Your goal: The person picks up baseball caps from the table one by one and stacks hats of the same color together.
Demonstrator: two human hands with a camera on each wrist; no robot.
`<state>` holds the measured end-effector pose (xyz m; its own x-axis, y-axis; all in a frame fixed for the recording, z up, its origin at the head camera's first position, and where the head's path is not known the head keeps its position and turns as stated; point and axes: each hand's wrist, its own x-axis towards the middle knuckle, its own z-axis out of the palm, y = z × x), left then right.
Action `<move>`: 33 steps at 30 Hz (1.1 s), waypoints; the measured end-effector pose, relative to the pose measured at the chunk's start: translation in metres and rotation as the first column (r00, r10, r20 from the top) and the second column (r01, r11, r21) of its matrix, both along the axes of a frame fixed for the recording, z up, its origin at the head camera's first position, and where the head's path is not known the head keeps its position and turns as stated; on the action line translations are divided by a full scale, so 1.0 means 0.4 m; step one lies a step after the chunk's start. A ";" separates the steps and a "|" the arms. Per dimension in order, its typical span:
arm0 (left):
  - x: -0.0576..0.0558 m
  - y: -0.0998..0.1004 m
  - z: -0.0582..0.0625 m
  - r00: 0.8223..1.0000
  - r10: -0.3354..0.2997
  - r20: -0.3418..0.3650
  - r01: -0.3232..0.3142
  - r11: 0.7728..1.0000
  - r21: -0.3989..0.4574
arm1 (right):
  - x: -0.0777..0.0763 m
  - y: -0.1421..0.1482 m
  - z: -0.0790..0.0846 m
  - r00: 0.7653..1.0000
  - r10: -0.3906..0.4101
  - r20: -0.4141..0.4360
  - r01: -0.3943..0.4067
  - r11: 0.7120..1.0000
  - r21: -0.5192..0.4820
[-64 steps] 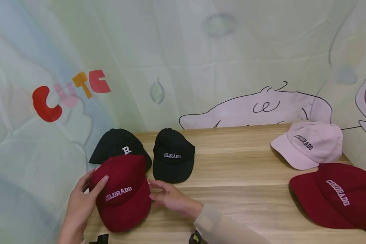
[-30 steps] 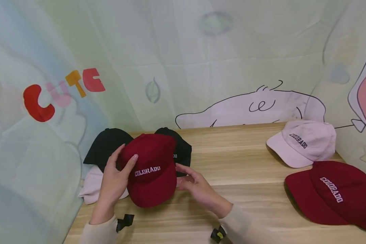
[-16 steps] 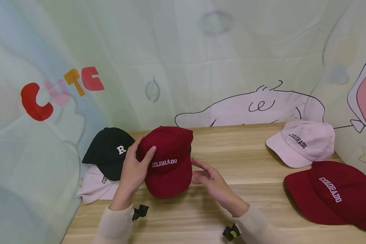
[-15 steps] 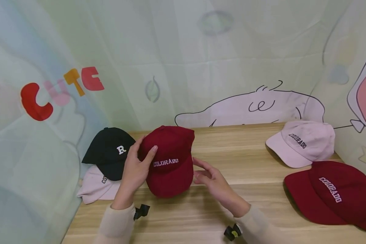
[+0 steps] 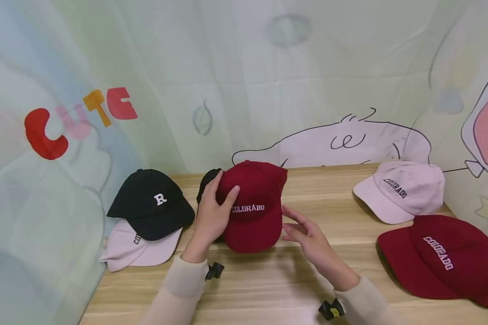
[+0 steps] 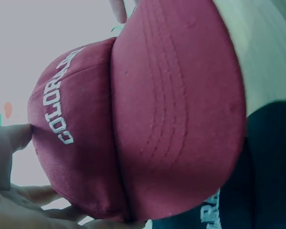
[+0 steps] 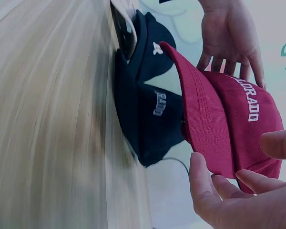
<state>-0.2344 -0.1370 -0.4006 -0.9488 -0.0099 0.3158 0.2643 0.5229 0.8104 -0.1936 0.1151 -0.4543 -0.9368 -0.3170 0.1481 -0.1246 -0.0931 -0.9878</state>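
The red Colorado cap [image 5: 254, 230] was up in the air over the desk [image 5: 268, 293], pretty much the middle of the head view, brim toward 6 o'clock and white lettering facing the camera; the left hand [image 5: 212, 216] had a proper grip on it at the 9 o'clock side, fingers bent round the crown and thumb lying on the front; the right hand [image 5: 315, 243] was at about 4 o'clock from the cap, fingers loosely bent and spread, thumb apart from them, tips right by the cap's edge, and honestly I couldn't tell whether they were touching; a black Colorado cap [image 7: 157, 131] was mostly hidden behind the red one in the head view, just a dark strip poking out around 10 o'clock, but the right wrist view showed it sitting on the desk with part of its lettering readable; over at 9 o'clock was a black R cap [image 5: 146, 198], overlapping a pale pink cap [image 5: 158, 253] that stuck out toward 7 o'clock of it; way off at 3 o'clock sat another pink cap [image 5: 427, 187], with a second red cap [image 5: 465, 253] near 4 o'clock, overlapping it in view; colourful CUTE lettering [image 5: 96, 104] showed on the backdrop [image 5: 166, 67] at 10 o'clock.
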 end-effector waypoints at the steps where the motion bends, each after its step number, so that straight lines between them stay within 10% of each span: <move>1: -0.004 0.009 -0.004 1.000 -0.006 -0.005 0.006 1.000 0.000 | 0.001 0.008 -0.001 1.000 -0.011 0.003 0.011 1.000 0.004; 33: -0.102 0.219 -0.114 0.993 -0.083 0.079 0.083 0.997 0.001 | -0.006 0.162 -0.048 0.989 -0.133 0.072 0.125 0.986 0.108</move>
<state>-0.2752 -0.0492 -0.4460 -0.9682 0.0703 0.2402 0.2423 0.5034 0.8294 -0.1960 0.1800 -0.4735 -0.9782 -0.2029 0.0451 -0.0506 0.0219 -0.9985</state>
